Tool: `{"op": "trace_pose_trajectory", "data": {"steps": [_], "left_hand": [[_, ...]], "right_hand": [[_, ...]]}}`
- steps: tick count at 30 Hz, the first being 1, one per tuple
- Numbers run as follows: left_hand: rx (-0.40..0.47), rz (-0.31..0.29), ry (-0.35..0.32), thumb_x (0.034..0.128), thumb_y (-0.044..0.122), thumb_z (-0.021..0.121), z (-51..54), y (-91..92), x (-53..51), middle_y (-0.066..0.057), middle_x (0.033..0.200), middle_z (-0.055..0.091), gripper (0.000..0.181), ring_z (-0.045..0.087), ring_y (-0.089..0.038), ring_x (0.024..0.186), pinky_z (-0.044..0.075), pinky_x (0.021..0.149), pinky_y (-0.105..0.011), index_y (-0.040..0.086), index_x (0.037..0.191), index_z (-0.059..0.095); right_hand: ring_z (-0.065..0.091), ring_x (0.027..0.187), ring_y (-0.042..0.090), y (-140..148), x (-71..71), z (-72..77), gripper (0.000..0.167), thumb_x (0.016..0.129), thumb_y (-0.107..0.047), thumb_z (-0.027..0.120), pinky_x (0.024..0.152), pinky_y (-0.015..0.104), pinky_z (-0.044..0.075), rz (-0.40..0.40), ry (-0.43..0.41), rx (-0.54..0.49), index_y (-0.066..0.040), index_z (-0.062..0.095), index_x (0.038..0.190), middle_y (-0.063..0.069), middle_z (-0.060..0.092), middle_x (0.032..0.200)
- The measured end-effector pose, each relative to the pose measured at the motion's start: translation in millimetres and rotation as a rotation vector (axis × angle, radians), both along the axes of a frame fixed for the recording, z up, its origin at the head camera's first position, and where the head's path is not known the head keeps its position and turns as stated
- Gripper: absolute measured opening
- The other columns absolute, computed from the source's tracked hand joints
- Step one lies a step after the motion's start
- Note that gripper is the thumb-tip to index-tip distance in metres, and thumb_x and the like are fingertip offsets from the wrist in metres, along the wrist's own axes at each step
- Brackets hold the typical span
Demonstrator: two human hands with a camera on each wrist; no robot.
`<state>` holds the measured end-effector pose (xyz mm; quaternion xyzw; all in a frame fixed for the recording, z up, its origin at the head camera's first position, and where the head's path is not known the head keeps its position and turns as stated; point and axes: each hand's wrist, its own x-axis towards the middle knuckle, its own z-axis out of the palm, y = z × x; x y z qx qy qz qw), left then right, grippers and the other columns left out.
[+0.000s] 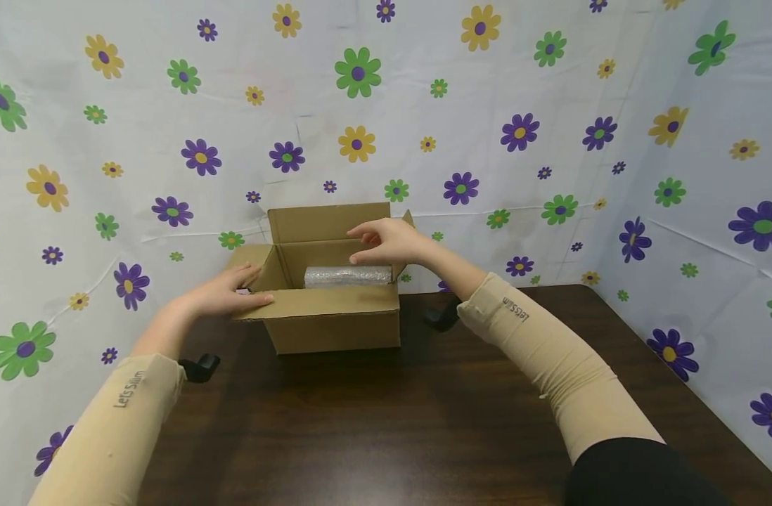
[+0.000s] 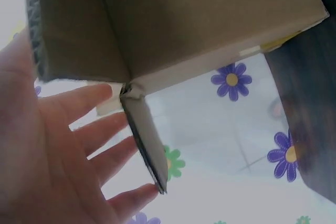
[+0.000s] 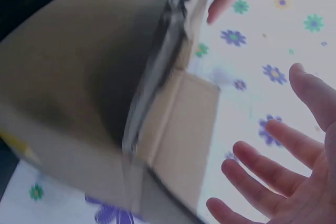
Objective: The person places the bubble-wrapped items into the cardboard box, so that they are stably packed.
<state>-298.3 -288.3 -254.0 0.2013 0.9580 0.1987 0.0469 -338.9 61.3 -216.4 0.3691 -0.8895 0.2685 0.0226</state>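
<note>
An open cardboard box point(image 1: 338, 334) stands at the back of the table with its flaps folded out. Inside it lies a shiny, silvery bundle that looks like bubble wrap point(image 1: 348, 276); its lower part is hidden by the front flap. My left hand point(image 1: 224, 294) touches the box's left corner, thumb over the front flap point(image 1: 323, 302). In the left wrist view its fingers are spread and fairly straight against a side flap point(image 2: 148, 145). Above the box's right side hovers my right hand point(image 1: 392, 242), fingers loosely bent around nothing; the right wrist view shows them apart from the cardboard.
The dark wooden table point(image 1: 386, 429) stretches in front of the box and to its right. A flower-patterned sheet point(image 1: 386, 126) hangs close behind the box, and its back flap point(image 1: 329, 223) stands up near it. Black wrist mounts point(image 1: 199, 367) stick out beneath both forearms.
</note>
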Motion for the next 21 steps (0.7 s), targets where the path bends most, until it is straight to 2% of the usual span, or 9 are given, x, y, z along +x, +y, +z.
{"op": "trace_pose_trajectory", "data": {"steps": [5, 8, 12, 16, 21], "left_hand": [[0.016, 0.009, 0.009, 0.0928, 0.045, 0.061, 12.4, -6.9, 1.8, -0.035, 0.153, 0.011, 0.088, 0.009, -0.054, 0.139, 0.014, 0.106, -0.070, -0.006, 0.151, 0.019], [0.016, 0.024, 0.020, 0.0942, 0.045, 0.059, 19.8, -14.4, 3.4, -0.034, 0.154, 0.009, 0.088, 0.009, -0.055, 0.138, 0.015, 0.104, -0.072, -0.003, 0.153, 0.014], [-0.008, 0.043, 0.066, 0.0958, 0.046, 0.057, 28.9, -26.7, 5.6, -0.033, 0.155, 0.010, 0.087, 0.010, -0.056, 0.138, 0.015, 0.102, -0.073, 0.001, 0.154, 0.011], [-0.041, 0.077, 0.108, 0.0973, 0.047, 0.053, 34.0, -43.2, 9.2, -0.034, 0.154, 0.010, 0.085, 0.011, -0.057, 0.137, 0.015, 0.102, -0.074, 0.001, 0.155, 0.009], [-0.049, 0.121, 0.128, 0.0980, 0.048, 0.050, 31.1, -63.2, 13.6, -0.033, 0.154, 0.009, 0.086, 0.010, -0.056, 0.137, 0.015, 0.102, -0.073, 0.000, 0.154, 0.006]], "right_hand": [[0.056, 0.117, 0.027, 33, 1.6, 10.4, 0.057, 0.089, -0.034, 0.070, 0.096, 0.041, 0.048, -0.063, -0.022, -0.052, -0.011, 0.054, 0.139, 0.014, 0.060, 0.125], [0.055, 0.116, 0.029, 56, 5.6, 18.2, 0.057, 0.089, -0.035, 0.069, 0.093, 0.045, 0.048, -0.125, -0.005, -0.041, -0.011, 0.054, 0.139, 0.016, 0.060, 0.126], [0.055, 0.118, 0.030, 88, 10.2, 24.0, 0.059, 0.089, -0.039, 0.068, 0.093, 0.049, 0.047, -0.199, 0.014, -0.016, -0.013, 0.053, 0.140, 0.016, 0.060, 0.128], [0.054, 0.119, 0.033, 119, 7.7, 15.8, 0.061, 0.090, -0.043, 0.066, 0.093, 0.052, 0.048, -0.247, 0.008, 0.000, -0.012, 0.052, 0.141, 0.018, 0.058, 0.129], [0.049, 0.124, 0.041, 154, 4.8, -3.7, 0.062, 0.094, -0.041, 0.062, 0.096, 0.057, 0.044, -0.304, -0.008, 0.003, -0.006, 0.048, 0.142, 0.023, 0.052, 0.135]]}}
